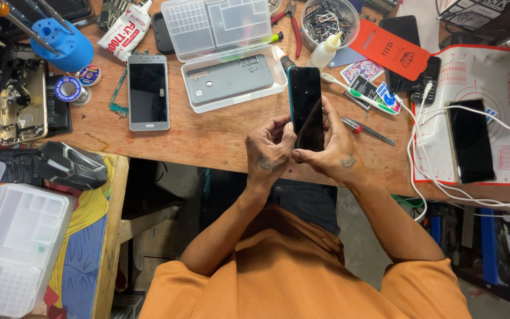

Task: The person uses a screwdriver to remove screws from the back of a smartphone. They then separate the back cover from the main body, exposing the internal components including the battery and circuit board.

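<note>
The lower end of the phone [306,106] is covered by the left hand [270,149] and right hand [332,150], so the grip of the fingertips there cannot be made out. The person's shoulders are cut off by the bottom edge. The clear box [14,248] is cropped at the left edge, as is the opened phone [22,103]. The contents of the bowl [329,20] are too small to be told apart. The white cable [444,177] is lost at the right edge.

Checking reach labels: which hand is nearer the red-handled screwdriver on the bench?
Right. The right hand sits just beside the screwdriver, holding the dark phone; the left hand is on the phone's far side.
</note>
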